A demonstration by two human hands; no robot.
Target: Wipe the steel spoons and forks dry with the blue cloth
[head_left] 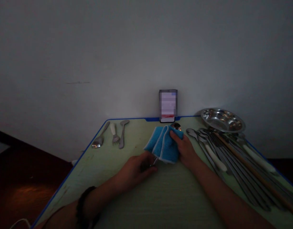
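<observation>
Blue cloth with pale edging (164, 146) is gripped in my right hand (184, 148); my left hand (141, 167) curls its fingers around a thin metal handle (155, 161) at the cloth's near edge. Beyond the cloth I see a rounded, shiny metal spoon head (177, 126). Mixed metal cutlery (232, 162) lies right, near a round steel bowl (223, 120).

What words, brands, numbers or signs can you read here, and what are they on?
None are readable.
Phone: screen pixelated, any text too blurred to read.
Blue cloth, cutlery and metal bowl: no lettering can be made out.
</observation>
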